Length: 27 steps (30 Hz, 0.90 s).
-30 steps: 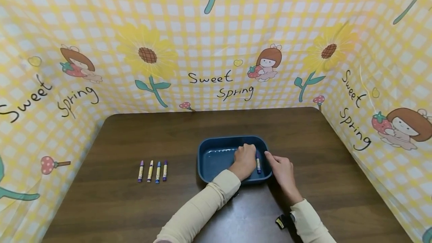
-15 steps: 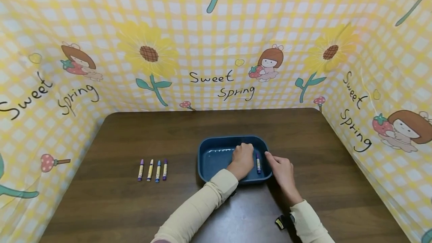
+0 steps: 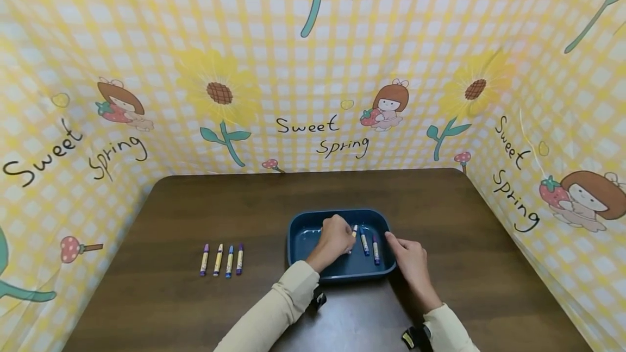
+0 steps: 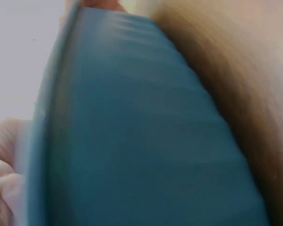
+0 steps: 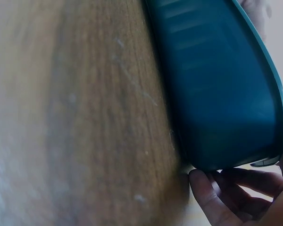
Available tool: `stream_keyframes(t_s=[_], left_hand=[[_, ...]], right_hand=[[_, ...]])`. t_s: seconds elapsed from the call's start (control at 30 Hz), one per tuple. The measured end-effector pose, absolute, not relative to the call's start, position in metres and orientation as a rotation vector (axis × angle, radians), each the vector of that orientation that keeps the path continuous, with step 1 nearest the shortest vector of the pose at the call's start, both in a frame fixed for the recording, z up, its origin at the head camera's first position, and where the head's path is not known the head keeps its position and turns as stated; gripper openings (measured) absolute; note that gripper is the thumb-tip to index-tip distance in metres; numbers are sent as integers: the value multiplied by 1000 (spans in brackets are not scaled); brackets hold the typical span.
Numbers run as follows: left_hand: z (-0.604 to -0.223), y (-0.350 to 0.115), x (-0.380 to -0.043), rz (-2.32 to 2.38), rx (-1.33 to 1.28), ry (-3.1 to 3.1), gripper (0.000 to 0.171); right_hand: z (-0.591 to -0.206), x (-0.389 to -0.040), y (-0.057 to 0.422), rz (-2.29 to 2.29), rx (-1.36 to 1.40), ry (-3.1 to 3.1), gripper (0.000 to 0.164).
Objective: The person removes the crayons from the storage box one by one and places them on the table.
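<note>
A dark blue rectangular tray (image 3: pixel 337 277) sits on the table. Inside it, my left hand (image 3: pixel 335 237) has its fingers curled down over a pale-tipped crayon (image 3: pixel 355 229) and holds it; the fingertips are hidden. Beside that crayon lie a blue crayon (image 3: pixel 364 243) and a purple crayon (image 3: pixel 376 251). At the tray's right end my right hand (image 3: pixel 411 259) grips the rim. In the right wrist view, the right fingers (image 5: pixel 205 190) press against the outside of the tray wall (image 5: pixel 226 94). Only the tray's outer wall (image 4: pixel 141 113) and parts of both hands show in the left wrist view.
Several crayons stand in a row on the left of the brown wooden table (image 3: pixel 195 205): a purple-tipped crayon (image 3: pixel 204 261), a pale crayon (image 3: pixel 218 261), a blue-tipped crayon (image 3: pixel 229 262) and a dark purple crayon (image 3: pixel 240 259). Yellow checked cloth (image 3: pixel 293 86) surrounds the table.
My left hand has moved left inside the tray, uncovering the blue crayon and part of the pale-tipped one. The right hand keeps its grip on the rim. The head view has tilted slightly upward.
</note>
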<state>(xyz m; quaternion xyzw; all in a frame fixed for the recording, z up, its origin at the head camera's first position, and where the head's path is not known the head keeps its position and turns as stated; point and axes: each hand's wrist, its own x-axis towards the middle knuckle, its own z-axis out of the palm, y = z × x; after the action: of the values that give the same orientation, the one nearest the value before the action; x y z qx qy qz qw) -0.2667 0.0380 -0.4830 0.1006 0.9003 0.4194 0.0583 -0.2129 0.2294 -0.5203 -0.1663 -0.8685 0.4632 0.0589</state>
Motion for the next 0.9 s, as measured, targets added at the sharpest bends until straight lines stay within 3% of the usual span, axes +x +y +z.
stream_keyframes(t_s=[0.27, 0.5, 0.9], left_hand=[[-478, 29, -258, 1344, 290, 2736, 34], [-478, 18, -261, 1369, 166, 2833, 5], [-474, -10, -261, 1474, 67, 2917, 5]], right_hand=[[-523, -209, 230, 1389, -518, -2641, 66], [-522, -211, 230, 1375, -513, -2639, 66], [-522, -212, 230, 1375, -519, -2637, 67]])
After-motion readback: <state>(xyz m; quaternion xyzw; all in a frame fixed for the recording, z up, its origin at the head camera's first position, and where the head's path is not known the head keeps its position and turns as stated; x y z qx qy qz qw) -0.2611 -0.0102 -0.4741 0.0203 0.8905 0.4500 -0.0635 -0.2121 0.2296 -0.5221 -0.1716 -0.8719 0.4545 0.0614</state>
